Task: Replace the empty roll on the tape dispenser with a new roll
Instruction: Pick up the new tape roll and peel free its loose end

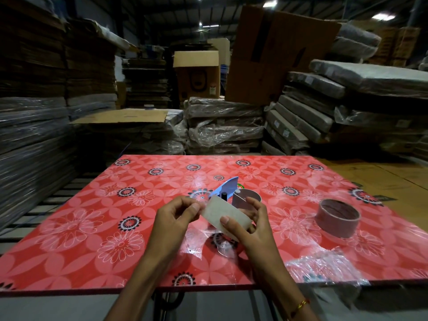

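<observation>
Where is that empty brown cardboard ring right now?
In the head view, the empty brown ring lies on the red flowered table, to the right of the right hand, beyond the crumpled clear plastic.

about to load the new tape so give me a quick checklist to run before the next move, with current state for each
1. New roll in the hands: ok. The right hand grips the clear tape roll and the left hand pinches its edge.
2. Free tape end found: cannot tell; the film is too clear to see.
3. Tape dispenser in reach: ok, on the table just beyond the hands.
4. Dispenser spindle bare: cannot tell, the roll and hands hide part of it.
5. Empty core out of the way: ok, it lies apart to the right.
6. Loose plastic wrap clear of the work: ok, it sits at the near right edge.
</observation>
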